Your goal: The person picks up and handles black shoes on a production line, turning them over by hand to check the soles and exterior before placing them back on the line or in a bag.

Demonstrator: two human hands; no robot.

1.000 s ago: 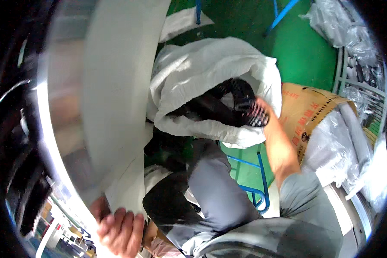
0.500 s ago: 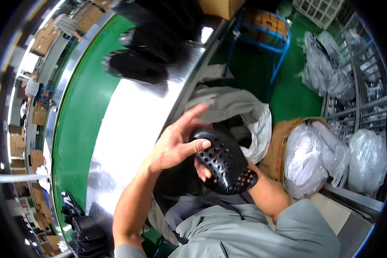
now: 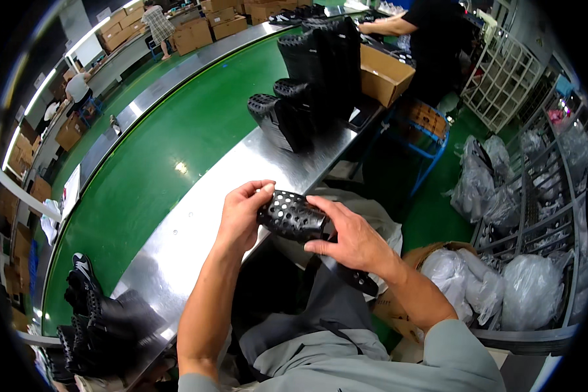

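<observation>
A black clog (image 3: 293, 214) with rows of round holes is held between both hands, over the near edge of a metal bench. My left hand (image 3: 245, 215) grips its left end, thumb on top. My right hand (image 3: 349, 235) closes round the other end, thumb below and fingers above. Under the right hand a dark strip with holes (image 3: 358, 277) sticks out; whether it belongs to the same clog I cannot tell. Stacked black footwear (image 3: 284, 121) stands on the bench just beyond the hands.
The shiny bench (image 3: 189, 222) curves beside a green belt (image 3: 170, 137). More black footwear (image 3: 95, 320) lies at near left. An open carton (image 3: 385, 72) and a co-worker in black (image 3: 438, 39) are at far right. White sacking, a blue-framed stool (image 3: 428, 127), bagged goods (image 3: 532, 291) and a rack stand right.
The view has swung, showing more of the far bench. My left hand, earlier spread against the clog, now grips its end. My right hand has come from underneath to the clog's right end.
</observation>
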